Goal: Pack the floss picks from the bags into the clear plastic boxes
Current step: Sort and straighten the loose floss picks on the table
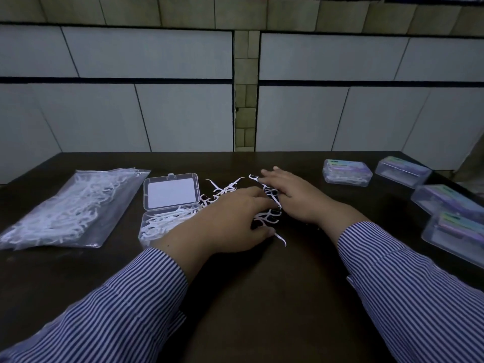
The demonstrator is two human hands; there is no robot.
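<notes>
Resting flat, fingers straight, left hand (pixel 225 221) and right hand (pixel 293 197) cover loose floss picks (pixel 225 189); one bag (pixel 70 208); one open box (pixel 167 208); four closed boxes (pixel 347 171).

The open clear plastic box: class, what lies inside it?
White floss picks lie heaped in the open clear plastic box. The left hand covers its near right corner, so contents there are hidden.

— What sort of place are we standing in?
— It's looking like a small packing workroom: a dark tabletop (pixel 262 297) is sitting against a tiled wall (pixel 131 106), and filled boxes (pixel 347 171) are lining up.
</notes>
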